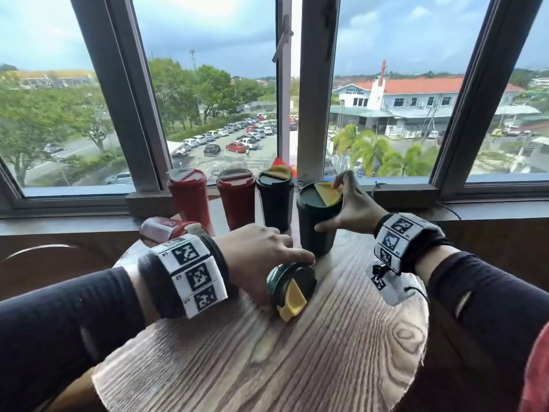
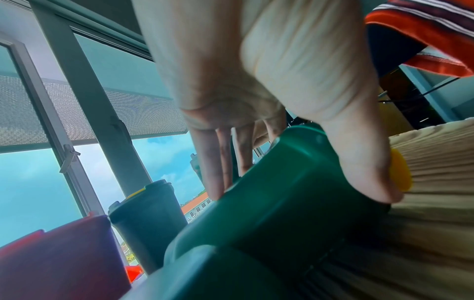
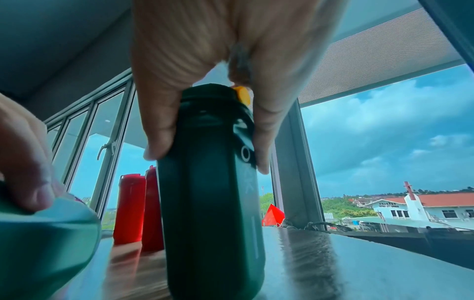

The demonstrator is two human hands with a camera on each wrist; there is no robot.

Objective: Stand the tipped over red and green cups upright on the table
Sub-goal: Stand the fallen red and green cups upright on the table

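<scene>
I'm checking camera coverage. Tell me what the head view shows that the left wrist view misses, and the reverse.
Only the head view shows the right hand gripping the upright green cup, the second upright red cup, and the tipped red cup lying behind the left wrist.

Only the left wrist view shows the left hand's palm side: the thumb pressed near the yellow lid flap and the fingers over the far side of the tipped green cup.

Both show the left hand on that tipped green cup, the wooden table and the window frame.

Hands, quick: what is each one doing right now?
Left hand: grips the tipped green cup.
Right hand: grips the upright green cup.
</scene>
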